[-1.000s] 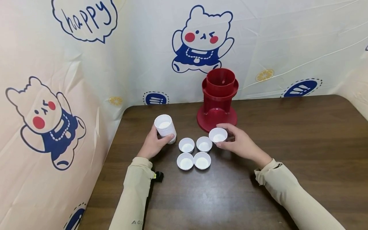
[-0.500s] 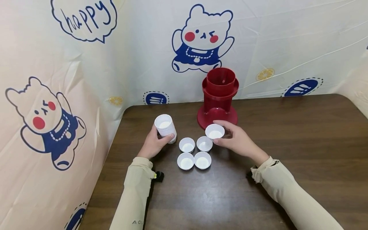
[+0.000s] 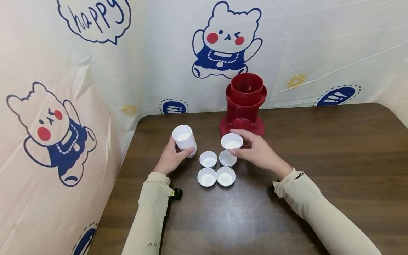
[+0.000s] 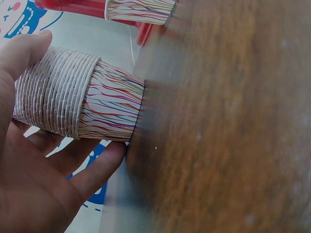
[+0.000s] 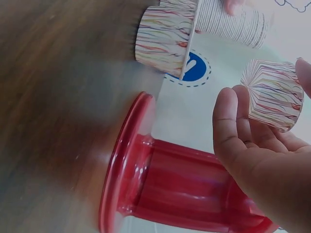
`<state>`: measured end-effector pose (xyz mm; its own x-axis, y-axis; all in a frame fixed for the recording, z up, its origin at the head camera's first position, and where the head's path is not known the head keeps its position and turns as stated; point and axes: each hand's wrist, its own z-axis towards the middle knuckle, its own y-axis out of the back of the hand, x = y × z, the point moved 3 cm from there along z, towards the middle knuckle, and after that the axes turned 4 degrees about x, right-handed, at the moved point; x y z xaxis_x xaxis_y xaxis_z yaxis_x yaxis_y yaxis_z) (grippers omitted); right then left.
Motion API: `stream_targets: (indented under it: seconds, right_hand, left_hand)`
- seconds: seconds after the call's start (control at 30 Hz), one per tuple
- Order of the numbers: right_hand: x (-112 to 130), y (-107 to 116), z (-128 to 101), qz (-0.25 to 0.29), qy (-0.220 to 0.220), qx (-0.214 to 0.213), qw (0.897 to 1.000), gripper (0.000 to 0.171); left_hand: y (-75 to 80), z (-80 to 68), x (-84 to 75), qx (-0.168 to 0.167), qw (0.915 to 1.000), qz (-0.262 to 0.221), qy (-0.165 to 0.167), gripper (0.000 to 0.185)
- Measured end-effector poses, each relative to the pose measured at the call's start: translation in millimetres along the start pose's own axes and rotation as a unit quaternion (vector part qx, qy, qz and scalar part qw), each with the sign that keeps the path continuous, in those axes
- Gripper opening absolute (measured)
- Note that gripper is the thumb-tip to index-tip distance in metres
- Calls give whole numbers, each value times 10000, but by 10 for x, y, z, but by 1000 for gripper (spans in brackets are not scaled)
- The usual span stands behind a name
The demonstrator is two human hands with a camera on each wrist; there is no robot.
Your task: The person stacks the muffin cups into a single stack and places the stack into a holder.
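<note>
My left hand (image 3: 172,156) grips a tall stack of nested paper cups (image 3: 184,139); the left wrist view shows wavy coloured stripes on the lowest cup (image 4: 114,104). Between thumb and fingers, my right hand (image 3: 255,148) holds a single paper cup (image 3: 232,141) by its sides, raised with its mouth up. In the right wrist view this held cup (image 5: 277,93) has the same stripes and is well above the tabletop. Under and left of it, several paper cups (image 3: 208,159) stand mouth up on the table in two rows. The held cup overlaps the back right one (image 3: 227,159).
A red plastic stand (image 3: 243,106) with a round base and an open cylindrical top stands behind the right hand. The brown wooden table (image 3: 318,159) backs onto a printed cloth (image 3: 143,63). A small black object (image 3: 177,194) shows beside the left sleeve.
My right hand has carried its cup left and slightly toward the back, now over the back right standing cup. The left hand keeps its grip on the stack. The head view tilts slightly.
</note>
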<state>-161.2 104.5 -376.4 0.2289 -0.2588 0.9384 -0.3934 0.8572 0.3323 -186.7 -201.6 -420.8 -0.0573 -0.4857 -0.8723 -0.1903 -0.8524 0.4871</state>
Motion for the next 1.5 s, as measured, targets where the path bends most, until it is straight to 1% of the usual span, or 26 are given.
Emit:
stream_targets:
  seconds: [0.43,0.7,0.93,1.2,1.5]
  right_hand:
    - [125,-170,122,230,124,109,9996,64]
    - [214,-251,250,-101,225,164,9996,63]
    - [320,-259,376,-392,215,156,9989,63]
    - [416,-275,583,-257,346,207,9989,61]
    - [522,-426,744,158,408,467,9980,62]
  left_hand:
    - [5,18,-1,52,9999,-103,15,81]
    - [3,22,27,50,9999,-140,-26,80]
    - [-1,25,22,57,9997,-209,-64,81]
    - [-14,21,4,42,9999,-100,-22,80]
    - [-14,31,19,72,9997,-183,-151,79]
